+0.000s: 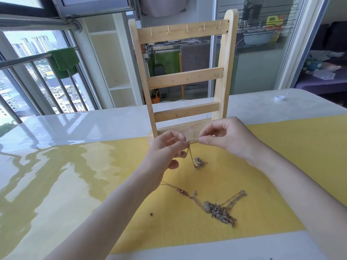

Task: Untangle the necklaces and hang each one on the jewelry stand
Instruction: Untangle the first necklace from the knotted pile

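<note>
A: Hands, quick. What are they on?

B: My left hand [167,147] and right hand [223,136] both pinch the same thin chain [193,141], held up in front of the base of the wooden jewelry stand [183,79]. Left thumb and forefinger clamp one end, the other fingers curled loosely. Right thumb and forefinger squeeze the other end, a short stretch pulled taut between them.

A: The rest of that chain?

B: It drops from my left fingertips toward 6 o'clock and ends in a small knotted clump [199,163]. Can't tell if the clump touches the yellow mat [262,166] or hangs just above it.

A: Other necklaces?

B: Bigger tangled pile [218,210] lying on the mat at 5 o'clock from my hands, well apart from the held chain. One strand runs out of it toward 10 o'clock, under my left wrist; another loops out toward 2 o'clock.

A: Stand?

B: Upright at 12 o'clock from my hands, base on the table [93,124] at the mat's far edge. Three crossbars with small hooks [168,30]; nothing hanging on any of them.

A: Anything else?

B: Small white cap [279,98] on the table at 2 o'clock, far corner. Green cloth [64,59] draped on the balcony rail at 10 o'clock. Tiny dark speck on the mat at 7 o'clock from the pile.
</note>
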{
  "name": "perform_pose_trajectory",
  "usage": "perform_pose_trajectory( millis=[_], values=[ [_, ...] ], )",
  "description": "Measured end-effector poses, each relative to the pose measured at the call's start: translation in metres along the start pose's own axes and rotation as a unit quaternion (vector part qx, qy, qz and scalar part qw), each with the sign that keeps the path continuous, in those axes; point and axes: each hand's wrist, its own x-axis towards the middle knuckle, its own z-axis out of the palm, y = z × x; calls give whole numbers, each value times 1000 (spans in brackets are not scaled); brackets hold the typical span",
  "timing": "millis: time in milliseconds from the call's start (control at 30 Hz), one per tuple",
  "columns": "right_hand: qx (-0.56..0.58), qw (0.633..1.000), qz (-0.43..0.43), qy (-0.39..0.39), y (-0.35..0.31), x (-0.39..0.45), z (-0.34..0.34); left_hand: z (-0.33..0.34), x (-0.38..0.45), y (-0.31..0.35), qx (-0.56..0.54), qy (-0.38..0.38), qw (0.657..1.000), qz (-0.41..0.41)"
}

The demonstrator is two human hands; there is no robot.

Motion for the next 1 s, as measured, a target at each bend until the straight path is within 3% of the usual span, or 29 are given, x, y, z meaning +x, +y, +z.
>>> perform_pose_trajectory(
  millis=[167,300,400,500,733,1000],
  values=[
    [-107,993,-48,34,0,1,8,4,-1,-4,47,2,999,17],
    [-148,989,-18,-12,-1,-1,14,6,-1,-8,111,10,991,68],
    [-158,987,-15,-17,-4,-2,13,5,1,-13,216,26,968,128],
    [-136,990,-33,17,-2,-2,12,2,3,-18,303,47,942,136],
    [-103,991,-59,54,2,2,12,0,7,-15,127,73,986,83],
    [-86,995,-50,30,11,3,11,-2,6,-23,301,55,938,166]
  ],
)
